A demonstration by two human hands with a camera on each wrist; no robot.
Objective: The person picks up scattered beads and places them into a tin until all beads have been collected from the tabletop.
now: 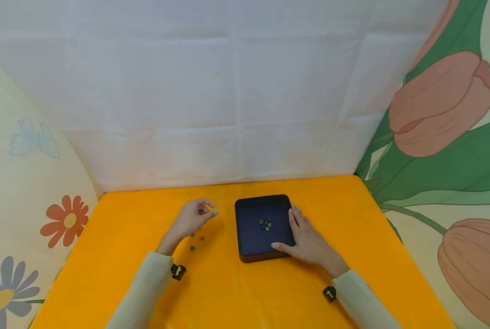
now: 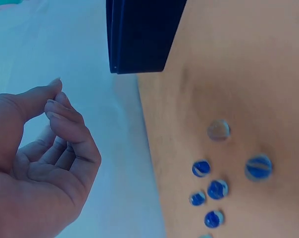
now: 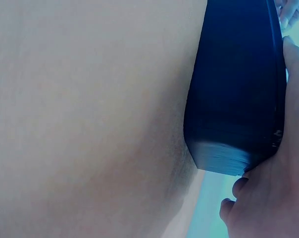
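My left hand (image 1: 193, 218) is raised over the table, left of a square black tray (image 1: 249, 244). Its thumb and index finger pinch a small greenish marble, mostly hidden by the fingertips. Beneath and beside that hand, several loose marbles (image 1: 202, 238) lie on the cloth; the left wrist view shows blue swirled marbles (image 2: 218, 189) and a clear marble (image 2: 219, 130). Inside the tray, a cluster of green and blue marbles (image 1: 266, 224) sits near the middle. My right hand (image 1: 311, 242) holds the tray's right side, thumb over the rim and fingers along the outer wall (image 3: 233, 99).
An orange cloth (image 1: 237, 297) covers the table. Behind it hangs a white sheet (image 1: 228, 114). Flower-printed sheets (image 1: 446, 192) stand at both sides. Each wrist carries a small black device (image 1: 178, 272).
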